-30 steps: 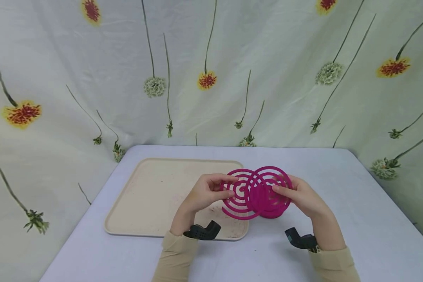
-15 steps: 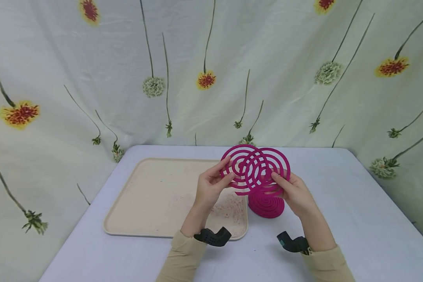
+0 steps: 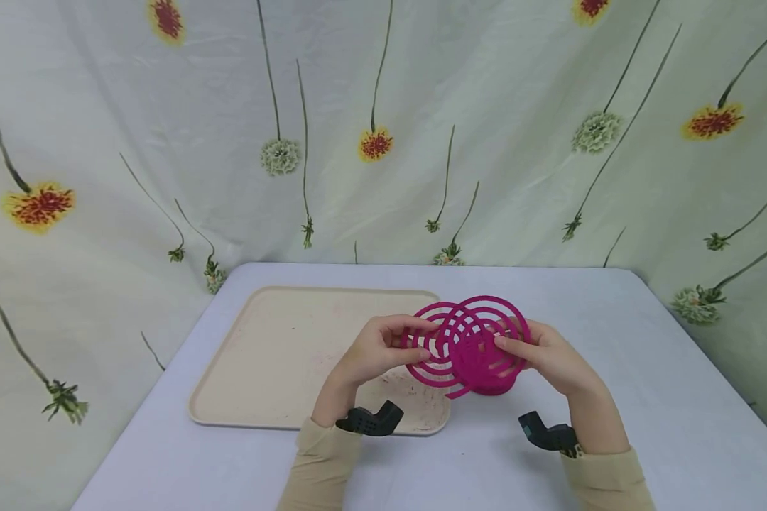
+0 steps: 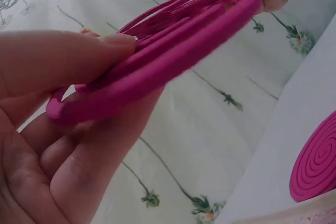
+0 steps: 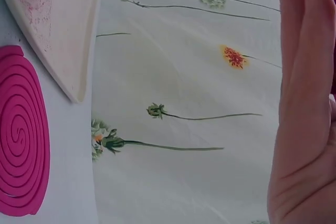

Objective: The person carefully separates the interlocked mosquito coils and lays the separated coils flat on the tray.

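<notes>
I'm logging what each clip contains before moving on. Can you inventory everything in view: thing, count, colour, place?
held coils: 2, magenta, overlapping, between both hands
table coil: at least 1 (layers not countable), magenta, flat on the table right of the tray
tray: 1, beige, left part of the table
specks: many, reddish, on the tray's near right corner
table: 1, whitish, below everything
backdrop: 1, pale with printed flowers, behind the table
left hand: 1, bare, gripping the held coils' left side
right hand: 1, bare, gripping their right side
wrist devices: 2, black, one per wrist
sleeves: 2, tan, on the forearms
</notes>
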Motion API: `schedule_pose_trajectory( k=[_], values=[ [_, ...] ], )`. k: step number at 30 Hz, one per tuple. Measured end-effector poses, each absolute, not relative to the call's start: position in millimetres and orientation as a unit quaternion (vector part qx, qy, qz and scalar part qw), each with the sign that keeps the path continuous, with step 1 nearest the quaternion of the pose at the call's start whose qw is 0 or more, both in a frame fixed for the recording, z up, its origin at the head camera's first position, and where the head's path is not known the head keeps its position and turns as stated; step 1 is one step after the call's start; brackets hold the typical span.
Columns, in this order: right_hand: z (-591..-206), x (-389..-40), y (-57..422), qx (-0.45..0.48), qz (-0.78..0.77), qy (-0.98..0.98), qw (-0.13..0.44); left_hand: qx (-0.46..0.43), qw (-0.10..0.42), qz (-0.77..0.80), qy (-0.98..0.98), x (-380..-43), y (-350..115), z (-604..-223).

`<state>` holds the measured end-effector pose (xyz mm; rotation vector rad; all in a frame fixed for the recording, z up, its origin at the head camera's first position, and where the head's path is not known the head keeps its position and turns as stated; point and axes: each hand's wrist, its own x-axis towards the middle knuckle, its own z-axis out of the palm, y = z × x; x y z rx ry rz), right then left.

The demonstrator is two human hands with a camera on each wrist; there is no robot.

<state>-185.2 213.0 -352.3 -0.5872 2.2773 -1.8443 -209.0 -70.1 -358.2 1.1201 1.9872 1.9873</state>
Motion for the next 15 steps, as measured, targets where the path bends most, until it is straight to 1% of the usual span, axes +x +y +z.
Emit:
schedule_pose_trajectory(
  k=[3,6,9,12,15],
  values=[
    [-352.2,-185.6,216.3,-0.222,-0.587,0.771,0.108,0.370,0.079,0.633,0.675,-209.4,-71.2,-357.5],
    [-353.4,-186.8,214.7,-0.232,-0.586,0.770,0.101,0.362,0.071,0.632,0.682,-209.1,-71.4,-357.5],
    [-355.2,-187.5,208.2,-0.213,-0.610,0.761,0.059,0.338,0.039,0.654,0.676,-209.0,-69.6,-358.5],
    [-357.4,-187.2,197.8,-0.172,-0.658,0.733,0.012,0.287,-0.011,0.697,0.657,-208.2,-63.0,-359.2],
    [-359.8,-186.9,186.1,-0.132,-0.714,0.687,-0.017,0.240,-0.065,0.742,0.623,-207.1,-52.5,-359.7]
  ],
)
